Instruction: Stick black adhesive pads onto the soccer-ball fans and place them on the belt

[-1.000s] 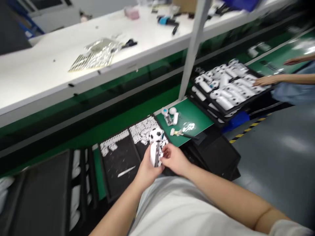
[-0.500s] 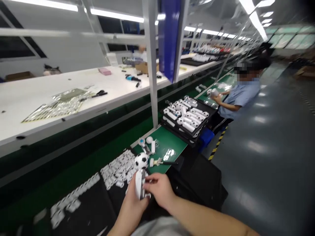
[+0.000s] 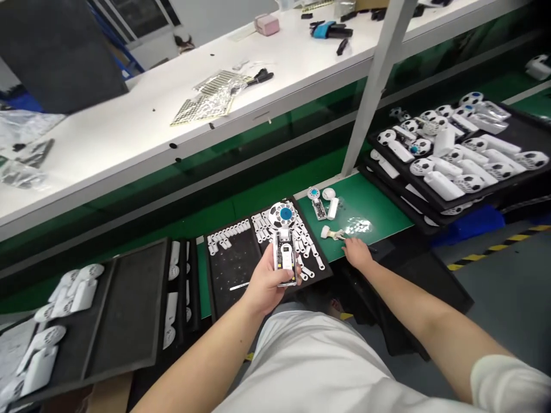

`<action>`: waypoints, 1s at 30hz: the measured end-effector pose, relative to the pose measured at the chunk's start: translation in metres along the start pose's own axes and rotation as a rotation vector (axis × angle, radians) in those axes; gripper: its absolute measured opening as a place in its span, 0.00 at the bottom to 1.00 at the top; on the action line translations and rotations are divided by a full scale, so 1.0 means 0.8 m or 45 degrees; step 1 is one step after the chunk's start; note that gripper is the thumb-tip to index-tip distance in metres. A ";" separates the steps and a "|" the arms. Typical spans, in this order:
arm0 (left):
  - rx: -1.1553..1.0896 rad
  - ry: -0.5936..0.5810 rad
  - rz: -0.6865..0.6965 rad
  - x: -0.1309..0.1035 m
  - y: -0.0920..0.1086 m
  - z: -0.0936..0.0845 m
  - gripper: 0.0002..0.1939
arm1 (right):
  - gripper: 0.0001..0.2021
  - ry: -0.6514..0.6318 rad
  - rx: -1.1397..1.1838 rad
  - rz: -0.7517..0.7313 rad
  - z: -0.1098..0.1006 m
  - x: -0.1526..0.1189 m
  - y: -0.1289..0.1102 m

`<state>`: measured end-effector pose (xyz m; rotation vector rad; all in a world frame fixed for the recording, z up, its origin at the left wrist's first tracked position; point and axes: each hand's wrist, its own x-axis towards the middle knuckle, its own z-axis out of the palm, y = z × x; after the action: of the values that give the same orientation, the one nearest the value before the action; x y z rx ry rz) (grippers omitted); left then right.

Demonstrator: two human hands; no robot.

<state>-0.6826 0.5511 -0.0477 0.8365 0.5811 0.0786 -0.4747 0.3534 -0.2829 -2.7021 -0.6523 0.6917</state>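
My left hand (image 3: 269,281) grips a small handheld fan (image 3: 286,252) with a football-patterned round head and a blue centre. Its handle housing is open, showing a circuit board inside. My right hand (image 3: 359,253) reaches out to the green mat, its fingers curled over a slim tool with a black handle (image 3: 373,249), mostly hidden under the hand. Just left of those fingertips lies a white and cream piece (image 3: 329,233). A black tray (image 3: 232,267) below the fan holds rows of small white parts (image 3: 307,244).
On the green mat (image 3: 379,201) lie an opened fan (image 3: 318,207), a white cover (image 3: 333,207) and shiny small bits (image 3: 359,225). Stacked black trays of fans (image 3: 460,198) stand to the right. Another tray (image 3: 124,310) is at left. A metal post (image 3: 374,86) rises behind the mat.
My right hand has left the fan and moved right to the black-handled tool. The left hand still holds the fan, now turned with its open side facing me. The view has swung left and down.
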 end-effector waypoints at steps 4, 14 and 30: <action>-0.013 0.035 0.045 -0.009 0.007 -0.006 0.28 | 0.16 0.029 -0.279 -0.028 0.004 0.019 0.005; -0.044 0.148 0.129 -0.015 0.015 -0.010 0.28 | 0.14 -0.141 -0.260 -0.139 -0.044 -0.003 -0.061; 0.122 0.115 0.205 -0.031 0.030 0.046 0.36 | 0.11 0.523 0.544 -0.991 -0.169 -0.227 -0.181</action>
<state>-0.6809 0.5357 0.0001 0.9758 0.6053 0.2377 -0.5998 0.3692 -0.0459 -1.8799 -1.1683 0.0529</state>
